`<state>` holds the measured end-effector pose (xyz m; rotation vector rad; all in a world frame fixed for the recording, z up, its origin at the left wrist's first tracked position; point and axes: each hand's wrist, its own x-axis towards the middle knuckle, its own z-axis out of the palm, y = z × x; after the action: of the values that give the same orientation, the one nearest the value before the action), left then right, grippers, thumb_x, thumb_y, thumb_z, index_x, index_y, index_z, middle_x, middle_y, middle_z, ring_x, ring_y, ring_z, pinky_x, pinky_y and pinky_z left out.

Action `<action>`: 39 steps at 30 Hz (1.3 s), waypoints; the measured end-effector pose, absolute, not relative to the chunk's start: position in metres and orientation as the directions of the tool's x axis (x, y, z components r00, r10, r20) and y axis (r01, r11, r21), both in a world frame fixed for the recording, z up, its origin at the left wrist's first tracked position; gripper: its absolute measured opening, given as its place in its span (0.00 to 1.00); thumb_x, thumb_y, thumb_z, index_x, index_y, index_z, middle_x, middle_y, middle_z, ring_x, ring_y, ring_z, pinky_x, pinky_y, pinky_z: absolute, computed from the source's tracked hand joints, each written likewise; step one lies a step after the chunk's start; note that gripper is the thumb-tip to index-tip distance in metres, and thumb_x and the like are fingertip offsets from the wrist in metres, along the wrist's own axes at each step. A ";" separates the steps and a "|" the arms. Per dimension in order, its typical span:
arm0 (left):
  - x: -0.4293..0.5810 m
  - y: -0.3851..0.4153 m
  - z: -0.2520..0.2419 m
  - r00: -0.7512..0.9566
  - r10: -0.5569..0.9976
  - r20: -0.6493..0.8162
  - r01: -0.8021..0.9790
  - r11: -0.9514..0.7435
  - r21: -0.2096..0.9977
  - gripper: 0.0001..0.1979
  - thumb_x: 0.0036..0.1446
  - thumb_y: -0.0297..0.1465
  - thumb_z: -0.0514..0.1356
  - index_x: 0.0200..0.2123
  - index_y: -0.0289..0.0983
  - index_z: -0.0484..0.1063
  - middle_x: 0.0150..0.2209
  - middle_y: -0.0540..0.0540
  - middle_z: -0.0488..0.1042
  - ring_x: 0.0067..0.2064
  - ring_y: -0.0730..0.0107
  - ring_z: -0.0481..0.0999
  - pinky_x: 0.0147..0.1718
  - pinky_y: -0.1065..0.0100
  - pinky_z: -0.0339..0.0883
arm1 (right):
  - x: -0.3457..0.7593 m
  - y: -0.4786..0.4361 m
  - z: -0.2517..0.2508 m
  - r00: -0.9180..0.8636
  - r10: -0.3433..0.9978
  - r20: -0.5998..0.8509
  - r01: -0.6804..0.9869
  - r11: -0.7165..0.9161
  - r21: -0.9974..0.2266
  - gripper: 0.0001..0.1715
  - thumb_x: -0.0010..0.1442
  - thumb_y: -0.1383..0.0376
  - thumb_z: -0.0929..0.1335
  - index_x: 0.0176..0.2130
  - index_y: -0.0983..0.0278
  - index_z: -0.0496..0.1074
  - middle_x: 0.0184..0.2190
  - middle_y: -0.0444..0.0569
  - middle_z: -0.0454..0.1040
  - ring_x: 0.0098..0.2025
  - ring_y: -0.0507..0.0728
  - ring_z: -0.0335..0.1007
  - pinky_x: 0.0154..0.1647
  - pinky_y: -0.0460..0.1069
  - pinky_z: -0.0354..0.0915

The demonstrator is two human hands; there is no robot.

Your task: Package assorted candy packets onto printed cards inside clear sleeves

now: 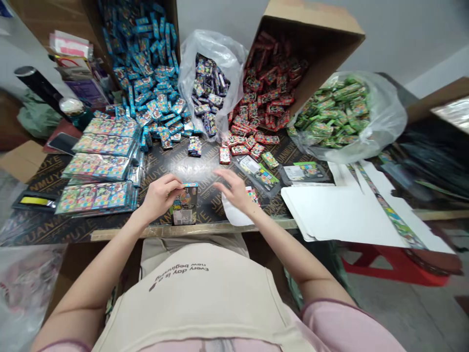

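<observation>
My left hand (163,195) pinches the upper edge of a small printed plastic pouch (184,215) at the table's front edge. A blue strip, which looks like the end of a small blue box (190,185), shows at the pouch's top. To the right, my right hand (234,189) is held with fingers apart and nothing in them. Beneath its wrist lie a white card (234,215) and a partly hidden red printed piece (252,195). Ahead on the table are a purple box (195,146), a red box (224,155) and a green box (270,160).
Blue boxes (157,98) spill from a carton. A clear bag (234,54) holds purple boxes; a tilted carton (315,29) holds red ones, another bag (388,112) green ones. Filled packs (98,195) are stacked left. Flat pouches (258,173) and white cards (326,210) lie right.
</observation>
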<state>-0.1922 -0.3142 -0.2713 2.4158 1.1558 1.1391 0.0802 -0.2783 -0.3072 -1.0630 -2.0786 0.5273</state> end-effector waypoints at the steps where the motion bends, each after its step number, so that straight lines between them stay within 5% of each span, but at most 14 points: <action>1: -0.192 -0.314 -0.271 0.391 0.745 0.541 0.570 -0.657 0.493 0.07 0.60 0.29 0.58 0.32 0.37 0.76 0.32 0.46 0.74 0.33 0.69 0.73 0.33 0.69 0.66 | 0.100 -0.268 -0.313 -0.338 0.869 0.361 0.622 0.494 -0.608 0.18 0.62 0.61 0.66 0.50 0.63 0.73 0.50 0.57 0.74 0.54 0.62 0.67 0.56 0.59 0.61; 3: -0.192 -0.313 -0.271 0.400 0.753 0.522 0.596 -0.647 0.476 0.08 0.60 0.29 0.57 0.37 0.38 0.77 0.31 0.47 0.72 0.32 0.70 0.72 0.32 0.69 0.66 | 0.138 -0.252 -0.326 -0.297 0.941 0.159 0.787 0.336 -0.518 0.13 0.57 0.66 0.68 0.44 0.64 0.76 0.44 0.56 0.77 0.49 0.64 0.68 0.52 0.60 0.61; 6: -0.191 -0.314 -0.272 0.426 0.742 0.517 0.607 -0.659 0.445 0.13 0.62 0.29 0.55 0.45 0.42 0.77 0.31 0.48 0.70 0.32 0.71 0.70 0.31 0.70 0.65 | 0.174 -0.243 -0.348 -0.295 0.955 0.038 0.836 0.277 -0.474 0.09 0.53 0.68 0.71 0.37 0.64 0.78 0.38 0.54 0.79 0.44 0.63 0.69 0.48 0.58 0.59; 16: -0.188 -0.313 -0.279 0.385 0.750 0.538 0.599 -0.646 0.473 0.14 0.61 0.29 0.56 0.46 0.44 0.78 0.35 0.46 0.69 0.35 0.70 0.71 0.34 0.68 0.67 | 0.166 -0.274 -0.381 -0.284 0.954 0.101 0.838 0.298 -0.458 0.13 0.63 0.66 0.63 0.31 0.63 0.75 0.38 0.55 0.77 0.43 0.61 0.66 0.50 0.56 0.54; 25: -0.185 -0.314 -0.282 0.198 0.815 0.545 0.571 -0.548 0.612 0.09 0.57 0.28 0.61 0.41 0.39 0.78 0.32 0.46 0.75 0.35 0.67 0.75 0.36 0.66 0.68 | 0.156 -0.231 -0.326 -0.308 0.951 -0.022 0.807 0.249 -0.535 0.08 0.50 0.72 0.66 0.22 0.62 0.65 0.20 0.48 0.70 0.24 0.56 0.63 0.29 0.50 0.55; 28: -0.184 -0.315 -0.282 0.156 0.819 0.553 0.542 -0.538 0.645 0.04 0.54 0.28 0.65 0.35 0.38 0.77 0.32 0.46 0.77 0.37 0.65 0.77 0.39 0.64 0.70 | 0.113 -0.228 -0.281 -0.390 0.920 0.037 0.707 0.325 -0.628 0.07 0.56 0.63 0.66 0.28 0.62 0.68 0.31 0.50 0.74 0.34 0.57 0.68 0.33 0.50 0.59; 31: -0.186 -0.315 -0.281 0.171 0.797 0.579 0.507 -0.575 0.642 0.03 0.54 0.28 0.64 0.33 0.37 0.77 0.35 0.44 0.78 0.39 0.65 0.78 0.41 0.63 0.71 | 0.056 -0.241 -0.245 -0.615 0.787 0.039 0.351 0.318 -0.880 0.15 0.56 0.54 0.68 0.29 0.63 0.69 0.41 0.51 0.74 0.45 0.58 0.69 0.40 0.49 0.62; 34: -0.189 -0.316 -0.280 0.180 0.799 0.573 0.513 -0.573 0.639 0.05 0.57 0.27 0.62 0.35 0.38 0.79 0.36 0.44 0.77 0.39 0.67 0.77 0.40 0.65 0.71 | 0.014 -0.251 -0.232 -0.736 0.677 -0.007 0.190 0.197 -0.962 0.18 0.52 0.51 0.70 0.27 0.63 0.67 0.35 0.48 0.73 0.41 0.55 0.68 0.41 0.49 0.61; 39: -0.196 -0.316 -0.278 0.084 0.891 0.446 0.415 -0.438 0.797 0.03 0.52 0.27 0.64 0.31 0.37 0.78 0.33 0.46 0.79 0.35 0.67 0.79 0.37 0.66 0.73 | -0.011 -0.248 -0.237 -0.753 0.650 -0.101 0.188 0.066 -0.980 0.23 0.46 0.49 0.73 0.26 0.64 0.66 0.24 0.41 0.68 0.29 0.50 0.62 0.33 0.47 0.57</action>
<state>-0.1955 -0.3161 -0.2781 1.8966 1.2842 1.3287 -0.0109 -0.2478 -0.2368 -0.8363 -1.9853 1.7320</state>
